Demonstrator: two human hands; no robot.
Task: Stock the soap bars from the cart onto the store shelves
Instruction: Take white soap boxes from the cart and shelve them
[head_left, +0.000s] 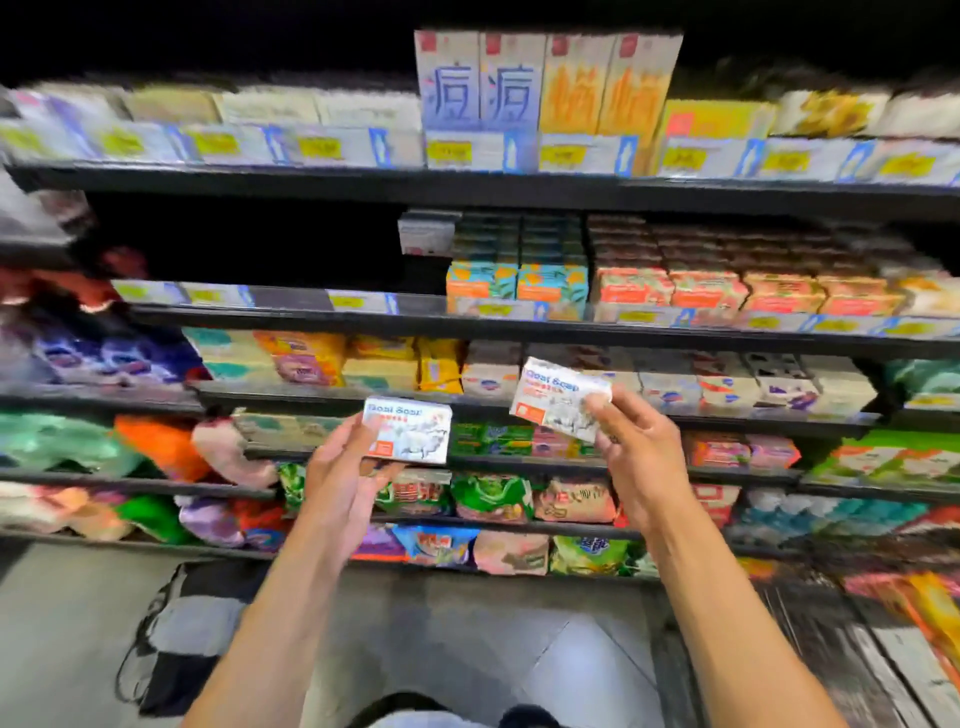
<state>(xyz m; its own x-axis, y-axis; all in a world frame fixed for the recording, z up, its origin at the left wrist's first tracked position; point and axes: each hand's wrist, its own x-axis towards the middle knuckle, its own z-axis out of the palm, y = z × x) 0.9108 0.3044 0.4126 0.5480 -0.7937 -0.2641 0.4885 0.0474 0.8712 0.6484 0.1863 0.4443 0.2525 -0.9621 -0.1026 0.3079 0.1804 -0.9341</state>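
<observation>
Two soap boxes are up in the air, one in each hand. The left hand (340, 470) grips the left soap box (410, 434) with its fingers curled round the near end. The right hand (636, 457) pinches the right soap box (558, 397) by its lower corner. That box is a little higher and tilted. Both boxes are white with a goat picture on the front. They are in front of the shelves and touch no shelf.

I think this is the carrying step. The soap is picked up and is not yet put away.

Next, the boxes need a spot. The second shelf (311, 317) from the top has a big dark gap (249, 244). A small stack of white boxes (427, 234) sits just beside the gap, on its right. They may be the same soap, but they are too blurry to tell. If that is the spot, both hands must go up and to the left. Then the boxes should go in flat, with the goat side facing out.

I cannot make out the cart clearly.
</observation>
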